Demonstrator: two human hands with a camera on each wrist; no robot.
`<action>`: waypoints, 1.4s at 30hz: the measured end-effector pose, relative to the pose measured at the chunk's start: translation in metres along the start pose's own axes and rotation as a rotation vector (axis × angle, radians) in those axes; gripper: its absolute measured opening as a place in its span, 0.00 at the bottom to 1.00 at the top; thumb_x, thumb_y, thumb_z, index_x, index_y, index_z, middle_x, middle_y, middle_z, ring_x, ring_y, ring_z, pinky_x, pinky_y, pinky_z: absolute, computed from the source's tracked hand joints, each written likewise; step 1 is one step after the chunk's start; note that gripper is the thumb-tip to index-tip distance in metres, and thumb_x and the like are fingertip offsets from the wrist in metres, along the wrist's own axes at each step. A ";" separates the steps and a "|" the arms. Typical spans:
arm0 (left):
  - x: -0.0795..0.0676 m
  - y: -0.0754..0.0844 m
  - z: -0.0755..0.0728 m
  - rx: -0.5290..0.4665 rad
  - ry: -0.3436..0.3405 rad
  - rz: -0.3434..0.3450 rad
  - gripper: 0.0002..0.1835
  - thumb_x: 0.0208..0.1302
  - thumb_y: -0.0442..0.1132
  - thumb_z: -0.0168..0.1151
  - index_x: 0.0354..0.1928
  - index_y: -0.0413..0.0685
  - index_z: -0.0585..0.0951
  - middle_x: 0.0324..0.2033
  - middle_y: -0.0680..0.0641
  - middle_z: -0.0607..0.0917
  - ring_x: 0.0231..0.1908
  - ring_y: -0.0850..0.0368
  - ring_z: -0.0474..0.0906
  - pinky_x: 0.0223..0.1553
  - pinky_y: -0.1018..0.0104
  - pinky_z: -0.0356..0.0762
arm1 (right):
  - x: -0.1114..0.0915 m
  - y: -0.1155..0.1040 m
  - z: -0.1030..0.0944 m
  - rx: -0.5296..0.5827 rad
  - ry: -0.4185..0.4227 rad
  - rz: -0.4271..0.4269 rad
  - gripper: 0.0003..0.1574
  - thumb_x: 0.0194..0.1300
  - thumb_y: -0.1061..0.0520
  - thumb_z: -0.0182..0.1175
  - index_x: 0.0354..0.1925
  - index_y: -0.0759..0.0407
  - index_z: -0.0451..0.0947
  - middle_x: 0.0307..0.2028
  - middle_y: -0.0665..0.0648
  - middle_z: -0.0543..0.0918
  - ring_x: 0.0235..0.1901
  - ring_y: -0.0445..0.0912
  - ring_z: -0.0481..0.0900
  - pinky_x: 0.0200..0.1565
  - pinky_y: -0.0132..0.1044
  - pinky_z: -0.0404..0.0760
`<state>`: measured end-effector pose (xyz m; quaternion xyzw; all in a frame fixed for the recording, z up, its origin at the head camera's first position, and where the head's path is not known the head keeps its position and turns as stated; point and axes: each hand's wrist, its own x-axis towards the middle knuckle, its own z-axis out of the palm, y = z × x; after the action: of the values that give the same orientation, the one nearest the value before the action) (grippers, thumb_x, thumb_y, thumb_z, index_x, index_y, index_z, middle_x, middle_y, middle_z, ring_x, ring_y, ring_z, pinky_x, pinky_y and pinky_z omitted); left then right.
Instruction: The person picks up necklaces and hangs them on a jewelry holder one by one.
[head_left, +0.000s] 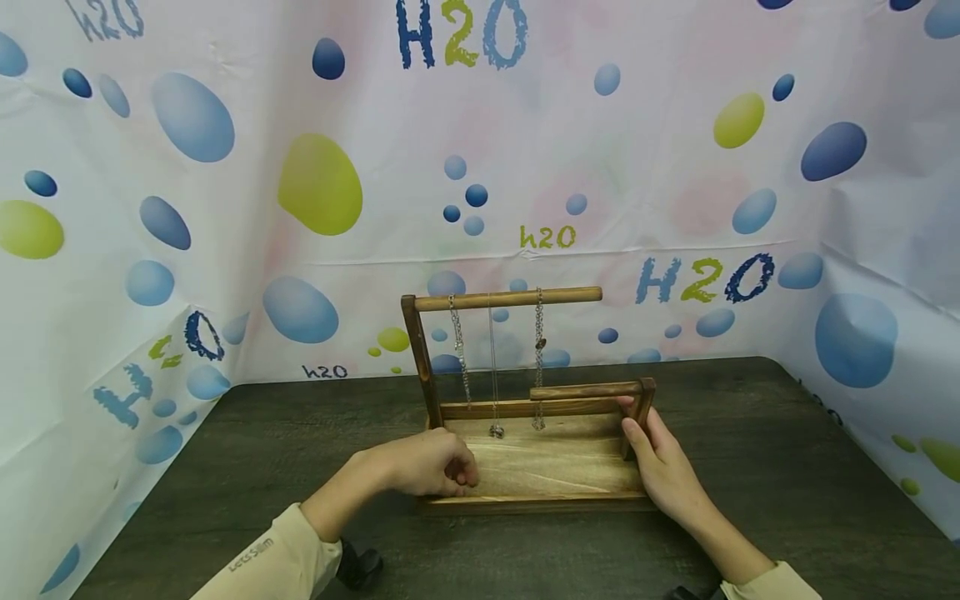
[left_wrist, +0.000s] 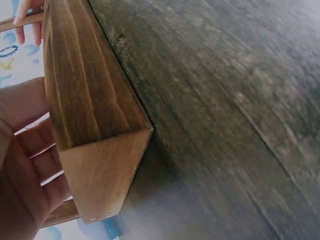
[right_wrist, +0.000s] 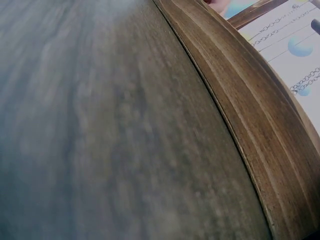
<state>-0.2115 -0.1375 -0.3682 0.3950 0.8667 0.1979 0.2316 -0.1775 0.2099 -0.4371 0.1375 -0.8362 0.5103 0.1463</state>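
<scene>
A wooden jewelry stand (head_left: 555, 458) with a shallow tray base faces me on the dark table. From its upper bar (head_left: 510, 299) hang three necklaces, among them a chain (head_left: 459, 342), a thin pendant necklace (head_left: 493, 367) and a chain with a dark bead (head_left: 539, 333). My right hand (head_left: 663, 467) grips the short right post (head_left: 641, 408), thumb in front. Over the tray's left front part is my left hand (head_left: 431, 467), fingers loosely bent, with nothing seen between them. In the left wrist view that hand (left_wrist: 22, 150) lies beside the tray's wall (left_wrist: 90, 85).
The lower bar (head_left: 585, 390) on the right post carries no necklace. Dark wood-grain table (head_left: 300, 467) surrounds the stand. Behind and at both sides hangs a white cloth (head_left: 637, 167) printed with blue and green spots.
</scene>
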 end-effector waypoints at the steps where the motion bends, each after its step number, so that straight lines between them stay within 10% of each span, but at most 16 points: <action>1: -0.001 0.000 0.000 0.009 0.001 0.003 0.07 0.65 0.31 0.68 0.39 0.52 0.87 0.33 0.60 0.83 0.32 0.71 0.77 0.36 0.74 0.78 | 0.000 0.000 0.000 -0.002 -0.002 0.001 0.23 0.83 0.55 0.43 0.70 0.57 0.65 0.66 0.67 0.71 0.64 0.61 0.69 0.52 0.23 0.67; 13: -0.001 -0.006 0.003 0.238 0.058 -0.060 0.11 0.62 0.31 0.70 0.26 0.55 0.83 0.23 0.63 0.76 0.24 0.69 0.72 0.28 0.72 0.74 | -0.001 0.001 0.002 0.016 -0.007 -0.001 0.24 0.82 0.55 0.44 0.71 0.53 0.65 0.69 0.65 0.68 0.68 0.62 0.65 0.55 0.17 0.62; 19: -0.003 -0.006 0.001 0.362 0.098 -0.048 0.11 0.62 0.36 0.71 0.24 0.58 0.83 0.21 0.65 0.76 0.23 0.70 0.70 0.41 0.61 0.73 | -0.001 0.002 0.002 -0.004 -0.001 0.000 0.24 0.82 0.55 0.44 0.71 0.53 0.65 0.69 0.64 0.69 0.68 0.62 0.65 0.55 0.20 0.63; 42: -0.002 -0.005 0.000 0.372 0.068 -0.059 0.16 0.64 0.34 0.68 0.20 0.60 0.79 0.17 0.65 0.73 0.20 0.68 0.68 0.49 0.54 0.69 | 0.000 0.002 0.000 -0.017 -0.019 0.000 0.25 0.83 0.54 0.42 0.73 0.55 0.63 0.70 0.65 0.67 0.68 0.64 0.65 0.55 0.22 0.66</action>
<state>-0.2134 -0.1426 -0.3700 0.3987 0.9068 0.0409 0.1308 -0.1784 0.2112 -0.4389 0.1411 -0.8418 0.5020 0.1396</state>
